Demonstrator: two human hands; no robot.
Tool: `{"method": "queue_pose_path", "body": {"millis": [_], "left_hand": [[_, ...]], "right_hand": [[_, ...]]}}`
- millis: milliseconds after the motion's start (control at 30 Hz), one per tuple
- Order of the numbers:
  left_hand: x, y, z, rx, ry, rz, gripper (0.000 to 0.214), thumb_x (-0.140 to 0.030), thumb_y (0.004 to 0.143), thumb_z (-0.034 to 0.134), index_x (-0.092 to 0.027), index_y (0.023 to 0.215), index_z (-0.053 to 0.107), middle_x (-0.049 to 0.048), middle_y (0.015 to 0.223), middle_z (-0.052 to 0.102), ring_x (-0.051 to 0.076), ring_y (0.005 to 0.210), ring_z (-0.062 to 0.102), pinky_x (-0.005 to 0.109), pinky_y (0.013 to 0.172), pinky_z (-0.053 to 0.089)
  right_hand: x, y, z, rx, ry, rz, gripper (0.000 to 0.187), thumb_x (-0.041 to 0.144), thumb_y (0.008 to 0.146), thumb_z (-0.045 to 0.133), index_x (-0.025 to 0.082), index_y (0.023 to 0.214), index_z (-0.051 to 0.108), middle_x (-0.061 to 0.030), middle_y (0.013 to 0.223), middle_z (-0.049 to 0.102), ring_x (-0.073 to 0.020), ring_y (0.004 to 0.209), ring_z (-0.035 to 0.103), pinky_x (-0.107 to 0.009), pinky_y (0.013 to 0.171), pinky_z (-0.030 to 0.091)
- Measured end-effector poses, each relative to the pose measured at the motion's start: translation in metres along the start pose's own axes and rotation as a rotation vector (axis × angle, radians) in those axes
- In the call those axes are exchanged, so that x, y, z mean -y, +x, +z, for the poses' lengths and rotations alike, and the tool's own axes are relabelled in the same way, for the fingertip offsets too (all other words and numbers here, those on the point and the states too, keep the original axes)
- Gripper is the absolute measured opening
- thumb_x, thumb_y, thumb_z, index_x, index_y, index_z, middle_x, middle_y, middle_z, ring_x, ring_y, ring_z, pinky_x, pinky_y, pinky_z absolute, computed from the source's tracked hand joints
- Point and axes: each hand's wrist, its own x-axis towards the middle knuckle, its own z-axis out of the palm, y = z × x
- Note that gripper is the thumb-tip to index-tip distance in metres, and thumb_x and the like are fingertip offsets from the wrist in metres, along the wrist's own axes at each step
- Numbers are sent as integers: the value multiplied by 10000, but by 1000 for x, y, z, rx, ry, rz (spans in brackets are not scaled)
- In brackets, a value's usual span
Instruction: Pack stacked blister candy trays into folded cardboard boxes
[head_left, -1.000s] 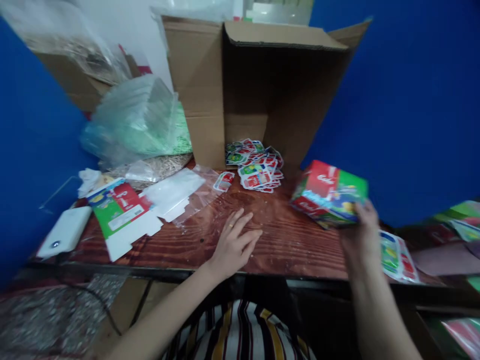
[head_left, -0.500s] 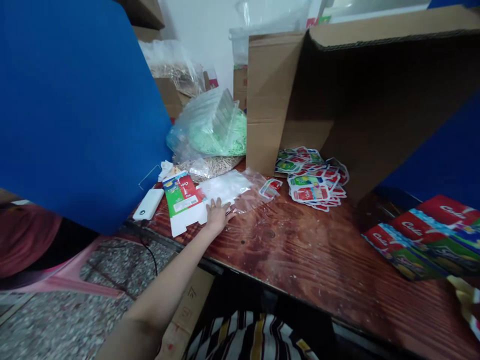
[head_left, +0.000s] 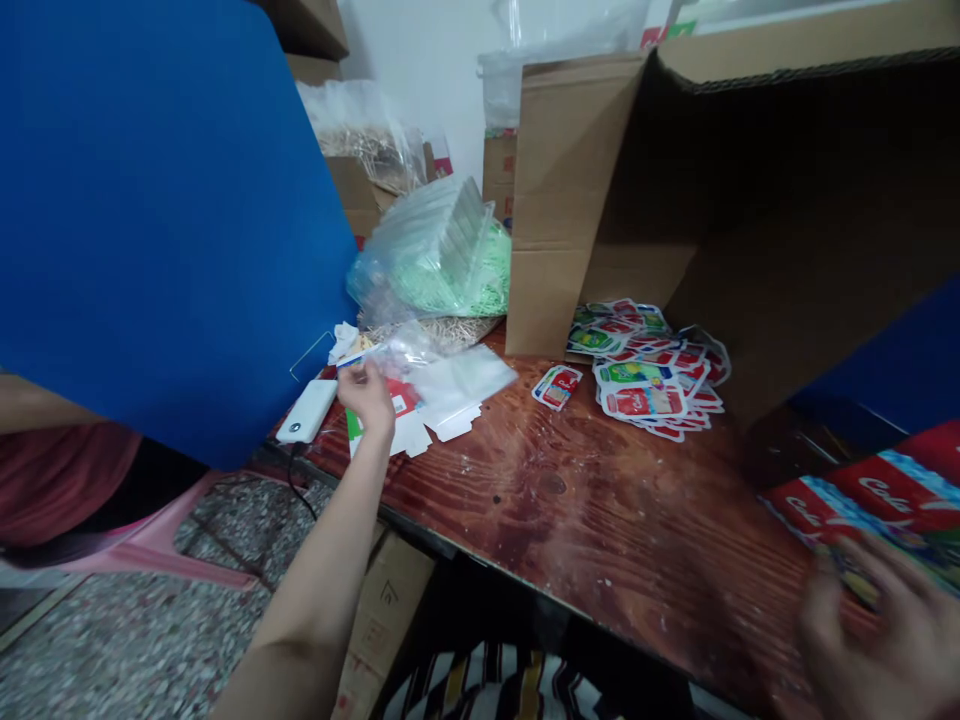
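Observation:
At the left, my left hand is closed in a pinch on a clear plastic bag, part of it lifted and blurred. Beneath that hand lies a flat printed carton in red and green with white flaps, partly covered. White sheet-like material rests beside it. Low at the right, my right hand is blurred, its thumb apart from its fingers, reaching over the edge of red and green Cola cartons. Whether it touches them I cannot tell.
Several can-shaped cards lie piled by an open cardboard box, with a small card stack nearer. A white power bank with a cable sits at the left edge. Behind are plastic trays and a blue partition.
My left hand has lifted from the white material and moved left, drawing the plastic bag off the small card stack. My right hand has come into view at the Cola cartons.

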Motion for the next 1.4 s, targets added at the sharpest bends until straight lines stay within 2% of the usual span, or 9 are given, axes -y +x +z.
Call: {"method": "queue_pose_path", "body": {"millis": [167,400,567,667,833,967,1100,1267,1400], "left_hand": [[21,36,-13,-74,109,-41,125,-197,892,363,-158,877,481,110,930,551,238,934,564,378,854,449],[41,14,-5,362,250,217,129,-131,821,459,-145,858,583,191,1037,590,342,1062,546,481,905,435],[13,-21,10,640,216,508,173,-161,853,473,-172,972,598,121,1231,565,257,1218,479,389,1050,366],[-13,-42,30,748,204,607,220,-150,850,484,-185,1032,602,82,1397,475,261,1384,305,392,1126,276],[-48,-52,81,813,227,540,329,-113,866,432,-117,1165,569,164,1447,417,333,1391,294,498,1117,265],[-71,-45,118,851,212,443,404,-182,940,311,-85,1288,490,220,1424,435,299,1324,414,453,1064,349],[-84,-41,141,947,178,443,443,-332,979,284,-168,1357,447,152,1404,499,247,1288,467,410,1055,360],[-88,-44,147,1015,193,454,468,-433,921,462,-152,1287,540,166,1328,565,281,1243,511,394,1016,393],[-83,-41,122,947,202,446,380,-370,870,577,-172,1188,634,144,1266,594,266,1172,563,331,999,408]], "right_hand": [[40,-29,40,238,221,-256,263,235,872,523,255,1119,611,-118,1148,609,-289,1004,623,-463,865,520],[64,-58,71,518,277,-470,293,265,909,462,248,1163,607,-103,1140,607,-251,1011,611,-415,836,534],[66,-60,74,505,327,-457,271,284,913,454,254,1120,626,-90,1151,619,-248,1018,625,-409,850,533],[64,-61,77,494,347,-429,270,321,915,451,257,1098,639,-82,1124,633,-241,975,644,-393,827,543],[60,-62,82,524,376,-445,269,339,913,462,248,1075,658,-72,1091,662,-240,961,660,-389,818,550],[59,-61,81,494,394,-418,234,318,910,482,243,1040,661,-70,1037,679,-229,919,671,-376,796,561],[61,-59,80,508,396,-415,228,309,903,490,247,1023,674,-68,1020,689,-228,902,676,-367,769,572],[65,-55,80,487,409,-433,234,304,909,473,247,996,684,-69,980,699,-229,876,683,-367,744,570],[64,-54,81,489,425,-433,222,291,906,483,237,1007,674,-66,989,693,-220,892,674,-360,767,558]]}}
